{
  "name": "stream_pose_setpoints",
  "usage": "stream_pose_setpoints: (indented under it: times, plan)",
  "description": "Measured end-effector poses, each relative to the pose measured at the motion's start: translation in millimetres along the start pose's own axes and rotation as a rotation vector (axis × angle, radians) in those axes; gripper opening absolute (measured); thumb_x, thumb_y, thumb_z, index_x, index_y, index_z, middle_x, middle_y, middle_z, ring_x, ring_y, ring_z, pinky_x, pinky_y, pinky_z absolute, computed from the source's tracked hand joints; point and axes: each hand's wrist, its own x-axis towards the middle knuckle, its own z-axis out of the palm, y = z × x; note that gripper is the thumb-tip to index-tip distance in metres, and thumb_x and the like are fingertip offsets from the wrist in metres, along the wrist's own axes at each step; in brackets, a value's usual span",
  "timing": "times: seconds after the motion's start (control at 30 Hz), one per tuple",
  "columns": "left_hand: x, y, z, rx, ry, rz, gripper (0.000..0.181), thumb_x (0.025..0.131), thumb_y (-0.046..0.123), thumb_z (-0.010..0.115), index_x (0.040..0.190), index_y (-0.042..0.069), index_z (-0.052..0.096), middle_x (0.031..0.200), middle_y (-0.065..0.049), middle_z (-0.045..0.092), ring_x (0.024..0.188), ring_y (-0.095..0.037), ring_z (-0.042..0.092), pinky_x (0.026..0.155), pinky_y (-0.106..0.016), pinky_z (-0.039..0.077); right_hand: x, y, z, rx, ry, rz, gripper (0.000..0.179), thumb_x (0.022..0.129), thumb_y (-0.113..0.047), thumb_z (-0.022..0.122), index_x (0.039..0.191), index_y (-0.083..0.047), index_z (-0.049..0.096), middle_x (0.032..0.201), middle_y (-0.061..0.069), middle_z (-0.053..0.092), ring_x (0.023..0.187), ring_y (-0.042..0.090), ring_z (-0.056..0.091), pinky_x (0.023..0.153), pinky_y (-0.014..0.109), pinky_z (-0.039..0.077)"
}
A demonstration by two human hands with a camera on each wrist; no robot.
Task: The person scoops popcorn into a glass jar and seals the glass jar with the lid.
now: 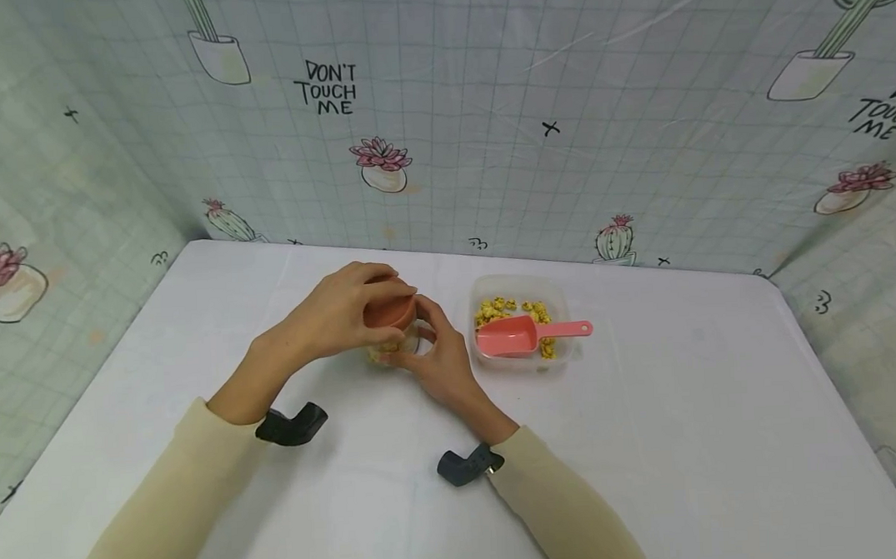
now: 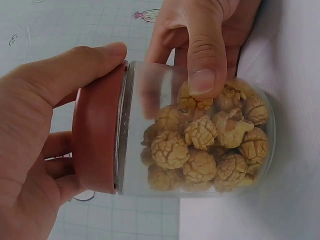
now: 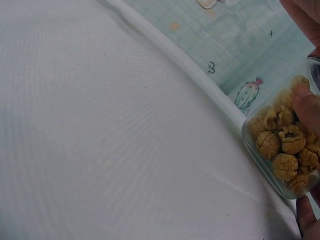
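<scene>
A clear jar (image 2: 135, 150) partly filled with caramel popcorn (image 2: 200, 150) stands on the white table, left of a plastic tub. On its mouth sits a reddish-brown lid (image 2: 97, 132). My left hand (image 1: 337, 313) grips this lid from above, thumb on one side and fingers round the other. Lower down, my right hand (image 1: 444, 359) holds the jar's side, its thumb pressed against the glass. In the right wrist view only part of the jar (image 3: 255, 140) shows at the right edge.
Right of the jar, a translucent tub (image 1: 482, 286) contains more popcorn (image 1: 498, 306). A pink scoop (image 1: 511, 337) lies across it, handle pointing right. The white table (image 1: 686, 402) ends at a patterned cloth backdrop (image 1: 472, 145) behind.
</scene>
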Motion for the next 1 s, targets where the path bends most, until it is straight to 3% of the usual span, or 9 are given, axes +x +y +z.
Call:
stream_pose_setpoints:
  times: [0.17, 0.53, 0.83, 1.0]
  plan:
    - [1.6, -4.0, -2.2, -0.030, -0.019, 0.042, 0.048, 0.076, 0.027, 0.081, 0.121, 0.016, 0.067, 0.124, -0.009, 0.055, 0.110, -0.027, 0.051, 0.082, -0.044, 0.051, 1.9, 1.5, -0.6, -0.008, -0.002, -0.014, 0.084, 0.074, -0.024, 0.084, 0.143, -0.031, 0.038, 0.138, -0.013, 0.046, 0.124, 0.006, 0.044, 0.100, 0.024, 0.044]
    - [1.7, -7.2, -4.1, -0.107, -0.037, 0.026, 0.050, 0.074, 0.022, 0.083, 0.121, 0.017, 0.067, 0.129, -0.006, 0.055, 0.114, -0.026, 0.050, 0.085, -0.043, 0.051, 2.7, 1.2, -0.9, -0.010, -0.011, -0.006, 0.084, 0.073, -0.024, 0.085, 0.143, -0.030, 0.039, 0.137, -0.013, 0.048, 0.123, 0.007, 0.045, 0.100, 0.026, 0.044]
    - [-0.2, 7.8, 19.6, 0.110, 0.151, -0.137, 0.059, 0.077, 0.054, 0.074, 0.123, 0.018, 0.067, 0.126, -0.016, 0.055, 0.107, -0.032, 0.054, 0.076, -0.045, 0.054, 1.3, 2.9, 0.5, 0.003, -0.005, 0.031, 0.084, 0.074, -0.021, 0.084, 0.144, -0.025, 0.039, 0.139, -0.008, 0.047, 0.127, 0.008, 0.043, 0.102, 0.026, 0.042]
    - [-0.9, 8.4, 20.6, 0.087, 0.205, -0.115, 0.055, 0.076, 0.049, 0.077, 0.121, 0.017, 0.069, 0.118, -0.018, 0.056, 0.102, -0.031, 0.055, 0.074, -0.044, 0.054, 1.4, 2.5, 1.2, 0.000, 0.008, 0.033, 0.084, 0.073, -0.023, 0.085, 0.143, -0.029, 0.039, 0.138, -0.011, 0.048, 0.125, 0.007, 0.045, 0.101, 0.025, 0.043]
